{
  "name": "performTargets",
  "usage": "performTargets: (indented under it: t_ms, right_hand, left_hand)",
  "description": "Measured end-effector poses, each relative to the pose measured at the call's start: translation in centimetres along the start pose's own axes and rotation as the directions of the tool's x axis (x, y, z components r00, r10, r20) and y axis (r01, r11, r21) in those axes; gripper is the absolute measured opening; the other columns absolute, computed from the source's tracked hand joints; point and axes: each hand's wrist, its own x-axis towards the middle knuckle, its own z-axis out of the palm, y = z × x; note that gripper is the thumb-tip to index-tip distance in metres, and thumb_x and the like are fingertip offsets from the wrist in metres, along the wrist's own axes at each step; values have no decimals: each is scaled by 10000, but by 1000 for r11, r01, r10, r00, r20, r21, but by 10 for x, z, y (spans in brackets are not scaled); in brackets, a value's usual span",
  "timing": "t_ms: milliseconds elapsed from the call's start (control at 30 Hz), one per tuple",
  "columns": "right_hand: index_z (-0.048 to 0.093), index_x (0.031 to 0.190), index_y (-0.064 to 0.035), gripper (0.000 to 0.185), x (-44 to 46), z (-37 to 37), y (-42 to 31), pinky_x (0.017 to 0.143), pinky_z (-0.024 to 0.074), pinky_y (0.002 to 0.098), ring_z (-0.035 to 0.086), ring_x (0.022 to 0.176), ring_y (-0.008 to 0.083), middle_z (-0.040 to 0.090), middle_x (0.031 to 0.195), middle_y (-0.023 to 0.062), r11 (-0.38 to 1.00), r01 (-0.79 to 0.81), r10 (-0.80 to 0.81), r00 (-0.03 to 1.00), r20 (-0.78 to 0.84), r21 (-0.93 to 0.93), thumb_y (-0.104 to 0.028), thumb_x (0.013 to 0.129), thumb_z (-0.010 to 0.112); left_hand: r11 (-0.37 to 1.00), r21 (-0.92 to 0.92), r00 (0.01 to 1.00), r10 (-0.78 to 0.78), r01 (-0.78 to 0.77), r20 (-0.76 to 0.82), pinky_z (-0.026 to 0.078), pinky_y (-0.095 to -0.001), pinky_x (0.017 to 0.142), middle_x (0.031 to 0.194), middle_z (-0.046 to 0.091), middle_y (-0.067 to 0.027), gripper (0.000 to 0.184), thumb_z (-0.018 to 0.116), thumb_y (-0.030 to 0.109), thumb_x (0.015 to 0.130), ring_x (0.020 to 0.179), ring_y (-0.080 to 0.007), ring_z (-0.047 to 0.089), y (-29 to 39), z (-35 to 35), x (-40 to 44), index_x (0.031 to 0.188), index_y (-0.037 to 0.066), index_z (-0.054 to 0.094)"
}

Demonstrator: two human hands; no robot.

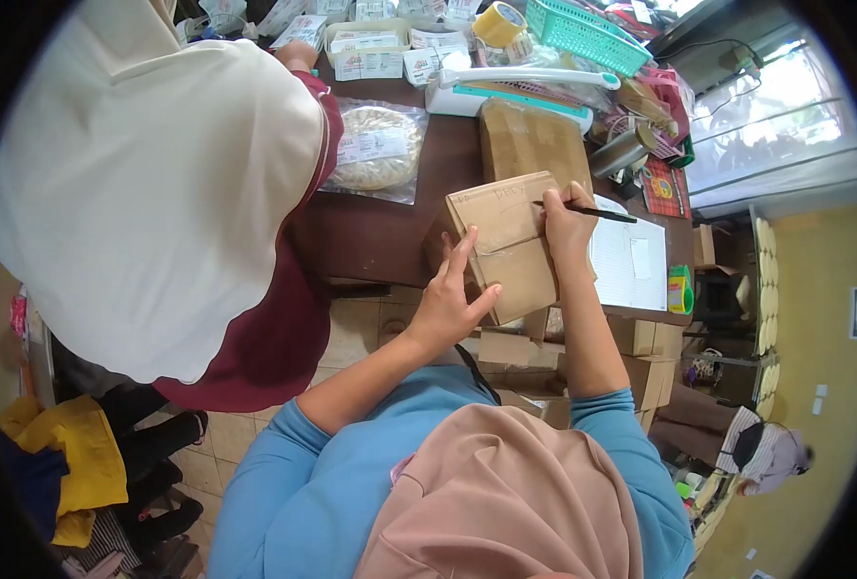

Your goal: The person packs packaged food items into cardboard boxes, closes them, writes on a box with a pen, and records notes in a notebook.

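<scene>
A small brown cardboard box [517,275] is tilted at the front edge of the dark table, with handwriting on its top flap. My left hand [451,294] lies spread on the box's left side, fingers apart and thumb resting on its face. In my right hand [570,230] a black pen [602,211] is gripped, its tip at the upper part of the box beside the written letters. Behind it stands a larger taped cardboard box [533,137]. To the right of my right hand lies a white lined sheet [631,259].
At left, another person in a white head covering [158,174] stands close, one hand [298,56] on the table. A bagged flat round food pack [375,145], a bag sealer [511,92], a teal basket [588,34] and a metal tumbler [623,151] occupy the dark table [361,236].
</scene>
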Motion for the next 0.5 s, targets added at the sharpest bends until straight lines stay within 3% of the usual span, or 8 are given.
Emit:
performTargets:
  t_ms: [67, 167, 267, 500]
  right_hand:
    - [421, 581, -22, 254, 3, 3, -1, 440, 358, 233, 433, 482, 50, 458, 529, 1, 999, -40, 39, 979, -202, 2, -29, 757, 603]
    - [426, 587, -23, 249, 4, 2, 3, 444, 372, 230, 438, 479, 50, 459, 526, 4, 1000, 12, -16, 980, -198, -20, -38, 760, 604]
    - [420, 578, -28, 255, 3, 2, -1, 441, 380, 229, 443, 481, 50, 455, 526, 3, 998, -35, 45, 982, -183, 58, -32, 758, 601]
    - [394, 564, -33, 265, 5, 1, 1, 427, 373, 231, 440, 472, 50, 444, 518, 2, 999, -31, 35, 980, -197, 25, -5, 746, 584]
  left_hand:
    - [1000, -14, 1000, -13, 13, 14, 358, -398, 1021, 1304, 432, -315, 751, 647, 204, 815, 1232, -397, 444, 1, 0, -1, 1417, 21, 236]
    - [1000, -10, 1000, -10, 10, 7, 359, -398, 1019, 1305, 432, -313, 753, 647, 205, 815, 1231, -400, 443, 2, -1, -1, 1418, 23, 235]
    - [999, -36, 1000, -21, 22, 19, 356, -399, 1021, 1313, 426, -310, 758, 649, 209, 815, 1235, -399, 439, 2, -1, 0, 1420, 22, 232]
    - [1000, -30, 1000, -8, 8, 14, 354, -393, 1023, 1320, 418, -307, 751, 644, 204, 816, 1234, -397, 440, 1, -1, 0, 1419, 22, 234]
